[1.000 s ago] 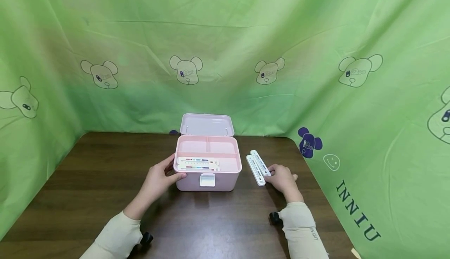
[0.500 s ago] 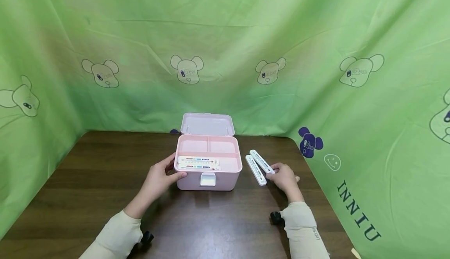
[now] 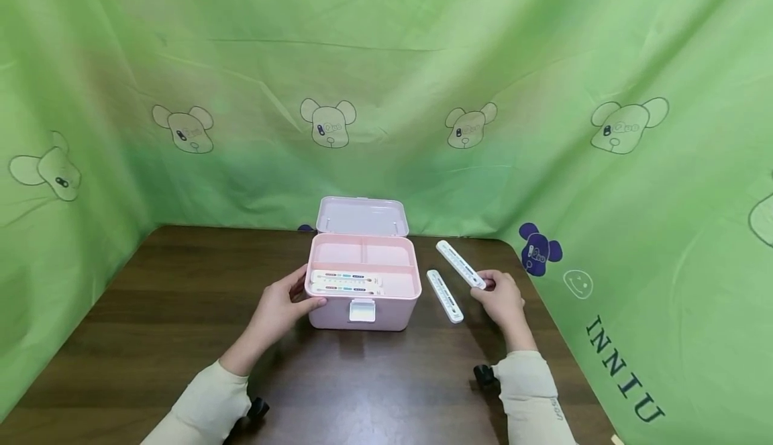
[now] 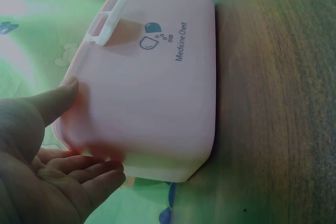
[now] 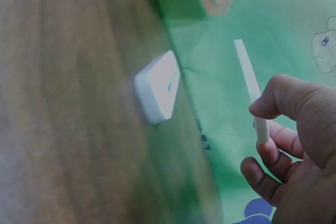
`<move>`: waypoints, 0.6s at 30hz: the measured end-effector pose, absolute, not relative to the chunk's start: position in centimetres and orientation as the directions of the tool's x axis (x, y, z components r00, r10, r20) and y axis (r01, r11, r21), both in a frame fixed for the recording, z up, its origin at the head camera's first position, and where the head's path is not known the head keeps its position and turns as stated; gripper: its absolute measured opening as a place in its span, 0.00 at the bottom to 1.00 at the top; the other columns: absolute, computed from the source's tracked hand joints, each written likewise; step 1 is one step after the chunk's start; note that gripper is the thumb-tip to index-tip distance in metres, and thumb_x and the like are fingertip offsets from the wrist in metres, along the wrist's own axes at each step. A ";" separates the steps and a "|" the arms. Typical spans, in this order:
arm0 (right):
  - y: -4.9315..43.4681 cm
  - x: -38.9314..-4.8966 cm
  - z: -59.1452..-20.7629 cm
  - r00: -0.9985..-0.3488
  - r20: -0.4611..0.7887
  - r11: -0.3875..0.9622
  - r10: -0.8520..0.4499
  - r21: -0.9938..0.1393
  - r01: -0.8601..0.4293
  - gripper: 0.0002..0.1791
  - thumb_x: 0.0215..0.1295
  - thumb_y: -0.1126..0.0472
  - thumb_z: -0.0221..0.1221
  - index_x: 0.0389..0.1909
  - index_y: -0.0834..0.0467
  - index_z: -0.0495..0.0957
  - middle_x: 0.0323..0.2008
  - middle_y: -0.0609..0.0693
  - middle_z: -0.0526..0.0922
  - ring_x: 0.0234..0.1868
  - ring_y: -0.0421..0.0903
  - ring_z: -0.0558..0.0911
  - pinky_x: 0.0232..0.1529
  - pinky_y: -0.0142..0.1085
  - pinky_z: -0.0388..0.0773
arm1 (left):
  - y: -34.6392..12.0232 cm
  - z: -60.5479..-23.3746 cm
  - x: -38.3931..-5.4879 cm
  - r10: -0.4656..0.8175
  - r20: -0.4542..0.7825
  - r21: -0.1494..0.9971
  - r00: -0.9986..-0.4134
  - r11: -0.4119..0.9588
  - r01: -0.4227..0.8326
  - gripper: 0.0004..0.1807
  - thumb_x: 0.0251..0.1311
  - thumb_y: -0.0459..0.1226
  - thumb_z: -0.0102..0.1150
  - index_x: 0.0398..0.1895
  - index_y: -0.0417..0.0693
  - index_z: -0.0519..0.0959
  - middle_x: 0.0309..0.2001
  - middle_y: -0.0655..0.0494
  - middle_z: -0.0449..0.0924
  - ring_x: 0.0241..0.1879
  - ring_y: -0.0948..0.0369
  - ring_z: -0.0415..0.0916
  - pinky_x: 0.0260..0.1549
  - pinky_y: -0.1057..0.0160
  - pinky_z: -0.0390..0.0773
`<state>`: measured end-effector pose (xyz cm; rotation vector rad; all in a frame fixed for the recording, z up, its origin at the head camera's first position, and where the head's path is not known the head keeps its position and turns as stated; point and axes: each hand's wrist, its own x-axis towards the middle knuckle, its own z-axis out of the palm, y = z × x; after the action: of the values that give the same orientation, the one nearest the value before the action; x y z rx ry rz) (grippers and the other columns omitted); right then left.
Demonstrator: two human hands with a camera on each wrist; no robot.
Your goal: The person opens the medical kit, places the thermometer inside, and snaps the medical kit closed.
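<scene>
The pink medicine box stands on the table with its lid raised at the back. Two white thermometers, flat strips with coloured labels and scale marks, lie in its front compartment. My left hand grips the box's left front corner, thumb against the front and fingers along the side. Right of the box, my right hand pinches the near end of another flat white thermometer, held raised off the table in the right wrist view. A similar thermometer lies on the table between that hand and the box.
The box's lid leans back near the green curtain, which encloses the dark wooden table at the back and sides. A white latch hangs on the box front. Two small compartments lie behind the front one.
My right hand has picked up one of the two thermometers lying side by side and drawn it up and to the right. My left hand stays at the box corner.
</scene>
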<state>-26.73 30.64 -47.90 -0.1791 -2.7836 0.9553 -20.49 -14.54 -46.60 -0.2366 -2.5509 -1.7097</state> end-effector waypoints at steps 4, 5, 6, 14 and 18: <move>30.7 -26.7 -47.0 -0.965 0.201 0.765 0.166 -0.644 -0.002 0.22 0.57 0.61 0.66 0.53 0.62 0.81 0.45 0.58 0.77 0.47 0.55 0.77 0.49 0.50 0.66 | -14.5 -46.6 -20.4 0.087 0.134 0.916 -0.987 0.369 0.157 0.45 0.56 0.42 0.78 0.75 0.40 0.67 0.67 0.42 0.76 0.63 0.48 0.78 0.59 0.50 0.81; 30.7 -26.8 -46.7 -0.965 0.211 0.761 0.157 -0.649 -0.018 0.21 0.58 0.62 0.66 0.53 0.62 0.81 0.45 0.58 0.77 0.47 0.54 0.77 0.48 0.47 0.68 | -14.5 -46.6 -20.4 0.084 0.132 0.917 -0.988 0.368 0.154 0.45 0.55 0.42 0.78 0.75 0.40 0.68 0.67 0.42 0.76 0.63 0.48 0.78 0.59 0.50 0.81; 30.7 -26.8 -46.4 -0.965 0.219 0.754 0.145 -0.655 -0.035 0.21 0.58 0.63 0.65 0.54 0.63 0.81 0.45 0.58 0.76 0.46 0.54 0.77 0.47 0.43 0.70 | -14.5 -46.6 -20.3 0.082 0.130 0.917 -0.988 0.368 0.152 0.45 0.55 0.42 0.78 0.75 0.40 0.68 0.67 0.43 0.76 0.63 0.48 0.78 0.59 0.50 0.81; 31.1 -26.8 -43.5 -0.969 0.243 0.675 0.042 -0.723 -0.152 0.20 0.61 0.70 0.64 0.55 0.67 0.80 0.46 0.60 0.77 0.46 0.48 0.74 0.40 0.21 0.71 | -14.4 -46.6 -20.4 0.091 0.125 0.917 -0.988 0.369 0.150 0.46 0.56 0.42 0.78 0.75 0.40 0.67 0.68 0.42 0.75 0.64 0.48 0.77 0.59 0.51 0.80; 31.2 -26.7 -42.3 -0.966 0.257 0.639 -0.018 -0.740 -0.209 0.20 0.62 0.72 0.64 0.56 0.67 0.79 0.47 0.62 0.78 0.45 0.45 0.75 0.42 0.21 0.72 | -14.4 -46.6 -20.4 0.092 0.131 0.920 -0.987 0.360 0.156 0.45 0.55 0.42 0.78 0.75 0.41 0.67 0.68 0.43 0.75 0.64 0.48 0.78 0.59 0.51 0.81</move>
<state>-26.66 31.17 -42.26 0.1855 -2.6344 1.2314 -20.43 -14.36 -46.59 -0.2326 -2.5436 -1.7300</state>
